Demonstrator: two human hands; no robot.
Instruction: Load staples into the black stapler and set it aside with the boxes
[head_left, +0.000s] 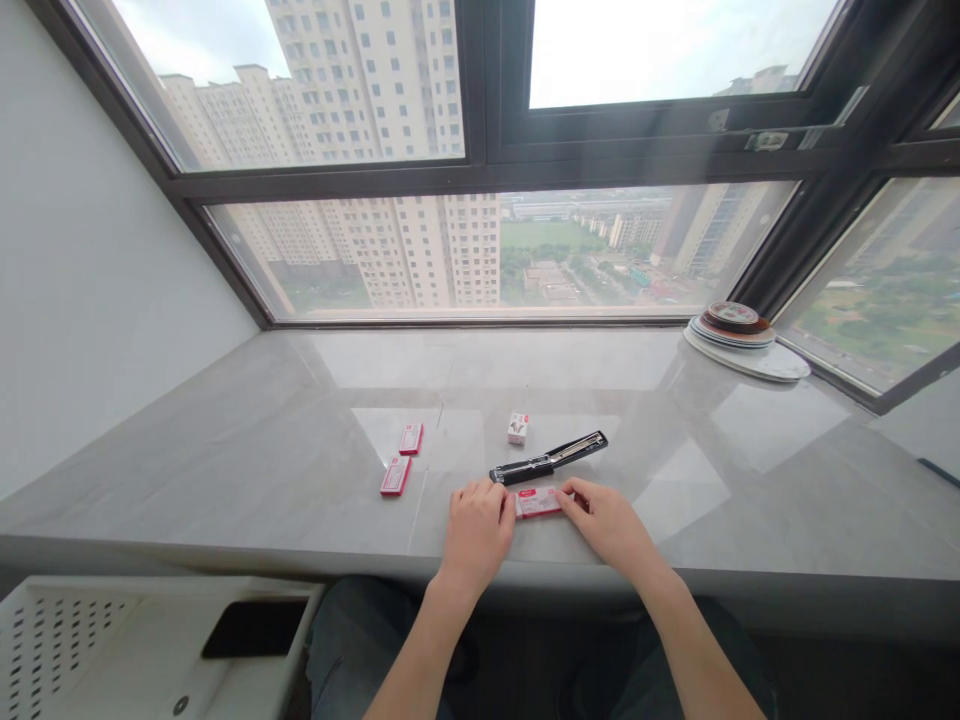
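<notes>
A small red and white box (538, 502), the kind staples come in, lies near the front edge of the grey stone sill. My left hand (480, 520) has its fingers curled at the box's left end. At the other end my right hand (598, 518) pinches the box between thumb and fingers. Just beyond it lies a black stapler (549, 459), swung open so its metal inside shows. A small white and red cube-shaped box (517, 428) stands behind the stapler. Further left are two flat red and white boxes (411, 438), the nearer one (395, 476) almost touching the other.
A stack of plates (742, 345) sits in the right back corner by the window (495, 250). Below the sill at the left, a white plastic basket (112, 640) holds a dark flat object (253, 628). The sill's front edge (360, 555) runs close to my wrists.
</notes>
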